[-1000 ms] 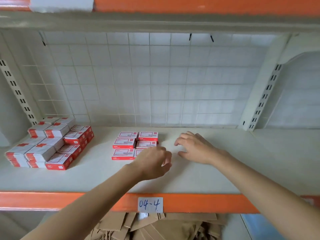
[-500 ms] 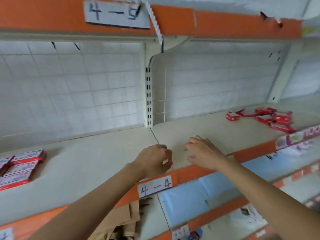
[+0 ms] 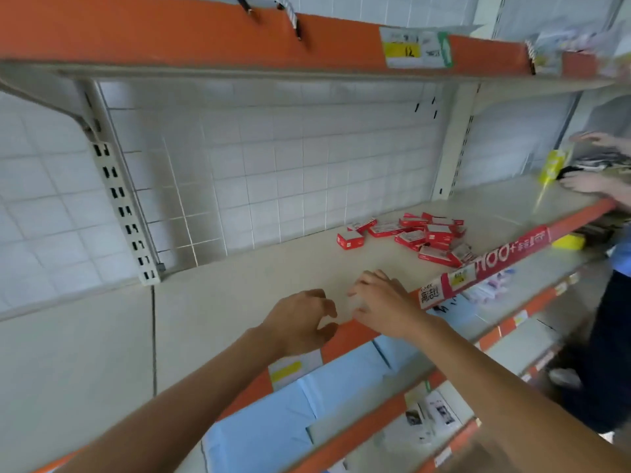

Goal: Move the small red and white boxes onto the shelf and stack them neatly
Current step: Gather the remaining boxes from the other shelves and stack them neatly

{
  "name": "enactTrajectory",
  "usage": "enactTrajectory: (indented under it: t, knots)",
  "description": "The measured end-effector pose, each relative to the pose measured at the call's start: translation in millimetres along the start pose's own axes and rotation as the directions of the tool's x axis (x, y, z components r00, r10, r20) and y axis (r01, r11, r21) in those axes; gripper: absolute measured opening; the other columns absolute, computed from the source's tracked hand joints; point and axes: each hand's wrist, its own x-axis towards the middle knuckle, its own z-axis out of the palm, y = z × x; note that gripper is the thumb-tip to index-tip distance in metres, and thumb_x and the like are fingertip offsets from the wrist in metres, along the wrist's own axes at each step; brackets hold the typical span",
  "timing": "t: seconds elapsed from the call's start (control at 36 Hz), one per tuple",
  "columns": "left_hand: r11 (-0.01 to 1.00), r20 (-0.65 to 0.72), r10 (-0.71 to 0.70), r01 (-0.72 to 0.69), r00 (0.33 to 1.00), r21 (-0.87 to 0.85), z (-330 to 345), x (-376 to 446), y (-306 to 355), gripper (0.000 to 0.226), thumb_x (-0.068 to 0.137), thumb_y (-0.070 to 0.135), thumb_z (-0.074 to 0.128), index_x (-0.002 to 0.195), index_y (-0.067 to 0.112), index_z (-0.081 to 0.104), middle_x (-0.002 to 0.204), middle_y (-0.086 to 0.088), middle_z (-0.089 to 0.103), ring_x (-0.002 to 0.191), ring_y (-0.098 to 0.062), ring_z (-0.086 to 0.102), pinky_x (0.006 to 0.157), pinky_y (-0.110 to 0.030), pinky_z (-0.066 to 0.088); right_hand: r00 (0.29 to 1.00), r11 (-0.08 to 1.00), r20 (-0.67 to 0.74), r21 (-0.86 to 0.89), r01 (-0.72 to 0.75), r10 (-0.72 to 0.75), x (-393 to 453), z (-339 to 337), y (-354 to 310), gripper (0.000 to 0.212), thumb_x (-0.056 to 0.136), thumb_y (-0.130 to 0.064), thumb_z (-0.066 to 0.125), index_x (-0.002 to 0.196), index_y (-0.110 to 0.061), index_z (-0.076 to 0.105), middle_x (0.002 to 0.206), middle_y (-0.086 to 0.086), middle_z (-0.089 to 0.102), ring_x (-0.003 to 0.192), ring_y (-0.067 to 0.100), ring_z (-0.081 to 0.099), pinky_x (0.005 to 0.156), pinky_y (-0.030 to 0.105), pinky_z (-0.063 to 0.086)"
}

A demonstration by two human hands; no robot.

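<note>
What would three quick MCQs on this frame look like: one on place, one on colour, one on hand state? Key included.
1. Where does the loose pile of red and white boxes lie relative to the hands?
A. beyond them, to the right on the same shelf
B. under the left hand
C. on the shelf below

2. What colour is the front edge of the shelf?
A. blue
B. orange
C. green

3. What is the right hand holding?
A. one box
B. a price tag
C. nothing

Key: 1 A, the pile sits further along the shelf surface, apart from both hands. 2 B, the strip beneath the left hand is orange. 3 C, its fingers are spread over bare shelf.
</note>
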Motion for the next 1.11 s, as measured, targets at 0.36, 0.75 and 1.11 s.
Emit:
enactTrajectory:
  t: [0.36,0.75,1.11]
  knots:
    - [0.997,-0.039,-0.077,0.077,0.996,-0.021,11.3,145.6,-18.6,0.031,0.093,0.035,0.049,0.120,0.023,0.059,0.120,0.004,0.056,0.106,-0.015,0.056,0.085,-0.027,0.044,0.999,0.999,0.047,-0.029,-0.024,0.025,125.1,-15.3,116.7,0.042,0.091,-0.021,0.052,0.132,-0.018,0.047,0.142,0.004,0.041,0.133,0.023,0.035,0.107,0.040,0.033]
    - [0.958,-0.055,-0.287,0.285,0.956,-0.041,25.5,198.1,-4.1,0.029,0.093,0.034,0.050,0.117,0.022,0.061,0.118,0.005,0.058,0.103,-0.014,0.057,0.082,-0.025,0.042,0.991,0.991,0.043,-0.016,0.130,-0.129,202.2,-4.8,190.5,0.046,0.093,-0.021,0.049,0.136,-0.008,0.040,0.141,0.008,0.035,0.130,0.025,0.030,0.102,0.040,0.037]
    - [0.825,-0.098,-0.565,0.558,0.819,-0.090,46.4,198.2,44.3,0.024,0.092,0.031,0.052,0.109,0.021,0.066,0.107,0.002,0.062,0.095,-0.016,0.060,0.080,-0.030,0.049,0.951,0.951,0.077,-0.064,0.303,-0.299,242.2,9.7,210.3,0.047,0.095,-0.040,0.044,0.129,-0.009,0.047,0.134,0.011,0.040,0.124,0.028,0.030,0.098,0.039,0.037]
